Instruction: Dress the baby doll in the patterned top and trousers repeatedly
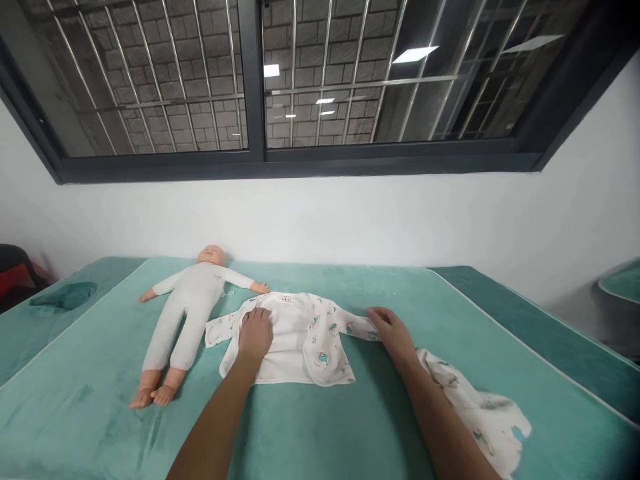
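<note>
A white baby jacket (287,350) with small printed figures lies spread on the green bed cover, its front open and both sleeves out sideways. My left hand (255,335) rests on the jacket's left front panel, fingers close together and lying on the cloth. At the end of the right sleeve (357,327), my right hand (393,332) has its fingers closed on the cuff. To the left a baby doll (193,307) in a white bodysuit lies on its back, one hand near the jacket's collar.
Beside my right forearm lies a crumpled white printed cloth (480,410). The green padded bed (120,440) has raised side edges and meets a white wall (320,223) under a dark-framed window (300,163). A black and red object (17,277) stands at the far left.
</note>
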`<state>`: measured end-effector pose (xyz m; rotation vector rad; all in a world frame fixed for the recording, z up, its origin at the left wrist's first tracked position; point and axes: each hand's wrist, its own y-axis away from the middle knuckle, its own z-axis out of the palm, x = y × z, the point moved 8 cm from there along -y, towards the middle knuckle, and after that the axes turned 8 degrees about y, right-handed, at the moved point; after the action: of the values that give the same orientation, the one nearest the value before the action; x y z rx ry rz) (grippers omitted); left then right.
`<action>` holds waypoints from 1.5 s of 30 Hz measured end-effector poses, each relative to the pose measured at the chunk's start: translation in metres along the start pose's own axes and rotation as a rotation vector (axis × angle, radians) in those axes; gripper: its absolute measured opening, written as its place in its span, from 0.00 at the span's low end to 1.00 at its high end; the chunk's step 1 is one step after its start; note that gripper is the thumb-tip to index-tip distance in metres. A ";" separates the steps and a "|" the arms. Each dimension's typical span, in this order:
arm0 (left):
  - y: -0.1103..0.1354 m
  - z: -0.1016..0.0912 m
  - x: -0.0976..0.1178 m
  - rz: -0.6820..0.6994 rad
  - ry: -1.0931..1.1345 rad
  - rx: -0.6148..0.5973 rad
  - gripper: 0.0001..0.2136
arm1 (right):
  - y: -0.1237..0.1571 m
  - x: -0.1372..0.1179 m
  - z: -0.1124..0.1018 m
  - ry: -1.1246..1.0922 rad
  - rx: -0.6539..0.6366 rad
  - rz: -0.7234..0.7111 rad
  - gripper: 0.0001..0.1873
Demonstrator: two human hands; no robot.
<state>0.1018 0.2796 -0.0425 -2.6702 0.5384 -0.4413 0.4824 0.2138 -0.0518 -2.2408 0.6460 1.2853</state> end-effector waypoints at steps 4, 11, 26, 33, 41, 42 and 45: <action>0.000 0.000 -0.001 -0.010 0.008 0.014 0.12 | 0.012 0.010 -0.002 0.410 0.047 0.016 0.29; 0.001 0.000 -0.001 -0.009 0.006 0.019 0.12 | 0.011 0.011 0.004 -0.112 0.032 0.044 0.23; -0.001 0.000 0.000 -0.012 0.016 -0.001 0.13 | 0.038 -0.034 0.004 0.359 0.282 -0.556 0.18; -0.001 0.003 -0.001 -0.007 0.001 -0.004 0.13 | 0.057 -0.034 0.067 0.676 -0.185 -0.585 0.24; -0.001 0.002 0.001 -0.019 0.004 -0.033 0.14 | 0.062 -0.050 0.042 0.549 -0.065 -0.517 0.20; -0.001 0.002 0.001 -0.022 0.003 -0.038 0.14 | 0.066 -0.061 0.043 0.493 -0.061 -0.541 0.19; -0.001 0.002 0.001 -0.034 -0.006 -0.048 0.13 | 0.080 -0.098 0.064 0.449 -0.108 -0.568 0.17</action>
<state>0.1038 0.2803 -0.0434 -2.7295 0.5092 -0.4349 0.3480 0.2070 -0.0076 -2.5624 0.0556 0.5563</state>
